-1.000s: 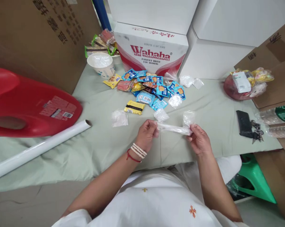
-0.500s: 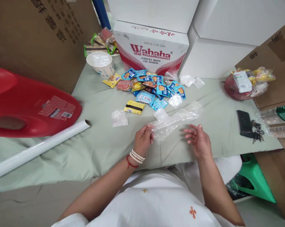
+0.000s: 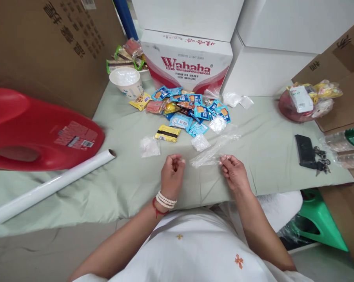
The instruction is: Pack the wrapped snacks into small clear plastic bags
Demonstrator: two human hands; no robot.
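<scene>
A flattened clear plastic bag [image 3: 207, 154] lies along the cloth in front of me. My right hand [image 3: 234, 172] pinches its near edge between thumb and fingers. Just left of the bag and apart from it, my left hand [image 3: 173, 176] is loosely curled, thumb and fingers apart, with nothing visible in it. Beyond the hands are small folded clear plastic packets, one [image 3: 200, 143] beside the bag and another [image 3: 150, 146] farther left. A heap of wrapped snacks [image 3: 179, 120], mostly blue packets, lies behind them, with a yellow-and-black packet [image 3: 167, 133] at its front.
A Wahaha carton [image 3: 188, 64] stands at the back. A paper cup [image 3: 126, 84] is at back left. A red jug [image 3: 47, 133] and white tube [image 3: 53, 186] occupy the left. On the right are a snack-filled bowl [image 3: 288, 109], a black case [image 3: 305, 150] and keys [image 3: 322, 161].
My left hand has let go of the bag and drawn slightly left. My right hand, open before, has moved left and taken hold of the bag, which now lies lower.
</scene>
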